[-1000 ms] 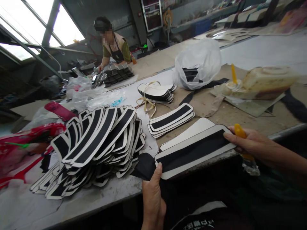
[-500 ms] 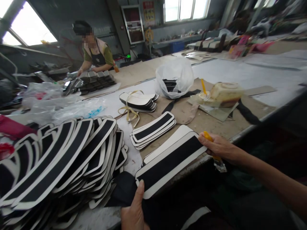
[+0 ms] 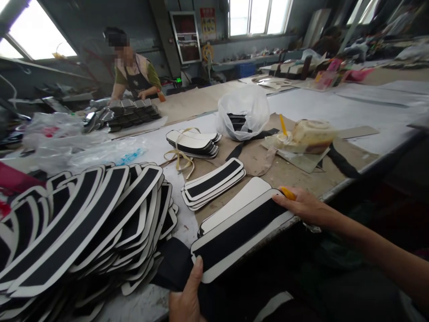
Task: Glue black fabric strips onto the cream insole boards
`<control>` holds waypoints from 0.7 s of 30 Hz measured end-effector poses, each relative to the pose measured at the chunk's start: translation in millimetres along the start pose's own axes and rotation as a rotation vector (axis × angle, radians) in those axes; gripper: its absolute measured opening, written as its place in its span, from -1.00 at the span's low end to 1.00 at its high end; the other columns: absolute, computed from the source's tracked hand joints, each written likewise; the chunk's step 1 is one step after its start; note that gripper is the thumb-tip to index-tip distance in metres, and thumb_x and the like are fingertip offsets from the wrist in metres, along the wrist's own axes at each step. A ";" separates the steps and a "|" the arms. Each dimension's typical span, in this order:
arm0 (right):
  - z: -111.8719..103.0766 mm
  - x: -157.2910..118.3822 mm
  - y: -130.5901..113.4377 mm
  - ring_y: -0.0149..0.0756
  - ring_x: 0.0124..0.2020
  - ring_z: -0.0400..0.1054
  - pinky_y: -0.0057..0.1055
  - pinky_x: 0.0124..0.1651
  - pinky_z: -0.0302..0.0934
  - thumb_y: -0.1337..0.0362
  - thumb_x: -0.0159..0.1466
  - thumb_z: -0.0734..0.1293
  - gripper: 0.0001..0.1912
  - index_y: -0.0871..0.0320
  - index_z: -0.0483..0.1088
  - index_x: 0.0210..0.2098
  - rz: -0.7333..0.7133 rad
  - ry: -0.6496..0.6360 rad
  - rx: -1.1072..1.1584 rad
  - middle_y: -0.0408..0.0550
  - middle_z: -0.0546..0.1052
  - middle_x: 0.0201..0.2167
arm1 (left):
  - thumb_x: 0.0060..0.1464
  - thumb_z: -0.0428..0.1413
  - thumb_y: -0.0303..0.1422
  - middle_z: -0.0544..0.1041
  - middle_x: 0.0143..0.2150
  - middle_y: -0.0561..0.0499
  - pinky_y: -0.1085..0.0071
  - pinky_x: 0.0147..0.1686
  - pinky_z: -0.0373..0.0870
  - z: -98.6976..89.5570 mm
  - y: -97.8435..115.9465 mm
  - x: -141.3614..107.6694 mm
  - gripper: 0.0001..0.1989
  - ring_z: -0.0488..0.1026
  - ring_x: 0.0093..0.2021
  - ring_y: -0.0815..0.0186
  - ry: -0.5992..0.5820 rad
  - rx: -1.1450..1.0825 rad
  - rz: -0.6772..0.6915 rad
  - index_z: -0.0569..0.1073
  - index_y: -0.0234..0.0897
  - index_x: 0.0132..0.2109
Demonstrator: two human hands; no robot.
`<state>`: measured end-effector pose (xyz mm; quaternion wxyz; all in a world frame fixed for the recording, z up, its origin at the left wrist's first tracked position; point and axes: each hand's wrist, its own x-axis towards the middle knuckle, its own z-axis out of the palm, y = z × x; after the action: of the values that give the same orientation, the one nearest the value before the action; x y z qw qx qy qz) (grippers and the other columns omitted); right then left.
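Note:
A white panel with a broad black strip is tilted at the table's near edge, one end in each hand. My left hand pinches its near-left corner, thumb on top; the other fingers are hidden beneath. At the far-right end, my right hand is closed on the panel and also keeps a yellow-handled tool in its grip; the tool's working end is mostly hidden. Plain white pieces lie just behind the panel. Beyond them sits a small stack of strip-faced panels.
A large fanned pile of black-and-white panels fills the left. Farther back are a bundle with a yellow tie, a plastic bag holding dark pieces, and a stained glue container with a yellow stick. A co-worker stands across the table.
The right-hand end of the panel has dipped slightly, and my right hand has turned so less of the yellow-handled tool shows. My left hand keeps its hold.

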<state>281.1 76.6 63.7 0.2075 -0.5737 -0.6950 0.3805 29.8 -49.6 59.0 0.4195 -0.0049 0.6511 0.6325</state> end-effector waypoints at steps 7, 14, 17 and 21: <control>1.1 -4.3 1.0 -0.33 -0.45 0.33 -0.48 -0.45 0.24 0.01 0.04 0.43 -0.62 0.12 0.42 -0.26 0.248 -0.106 0.564 -0.14 0.47 -0.42 | -0.01 0.18 -0.46 0.57 -0.06 -0.08 0.17 0.09 0.34 -15.0 -2.7 3.1 -0.50 0.46 0.02 0.12 -0.165 -0.175 -0.266 0.38 -0.19 0.12; 3.6 -2.2 -5.7 -0.30 -0.48 0.36 -0.46 -0.46 0.30 0.12 0.02 0.47 -0.71 0.10 0.43 -0.32 0.433 -0.120 0.841 -0.07 0.49 -0.44 | -0.04 0.22 -0.47 0.57 -0.06 -0.16 0.17 0.11 0.30 -22.4 -8.6 5.4 -0.46 0.42 0.06 0.09 -0.226 -0.308 -0.332 0.36 -0.33 0.13; 4.7 -0.1 -2.1 -0.24 -0.47 0.36 -0.41 -0.47 0.29 0.10 -0.01 0.48 -0.72 0.08 0.44 -0.37 0.422 -0.061 0.731 -0.05 0.48 -0.44 | -0.02 0.21 -0.44 0.55 -0.02 -0.12 0.19 0.13 0.27 -24.5 -9.5 9.1 -0.46 0.40 0.09 0.12 -0.252 -0.291 -0.238 0.34 -0.29 0.15; 6.0 3.9 3.6 -0.18 -0.40 0.35 -0.35 -0.40 0.28 0.01 0.02 0.45 -0.69 0.10 0.46 -0.38 0.302 0.016 0.482 -0.01 0.48 -0.42 | -0.01 0.21 -0.42 0.55 -0.01 -0.07 0.27 0.14 0.27 -24.6 -9.3 14.3 -0.46 0.38 0.11 0.18 -0.253 -0.240 -0.153 0.34 -0.24 0.15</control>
<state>278.1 78.8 56.6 0.2844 -0.6078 -0.4895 0.5569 12.3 -64.4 39.8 0.5413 -0.0250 0.5109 0.6673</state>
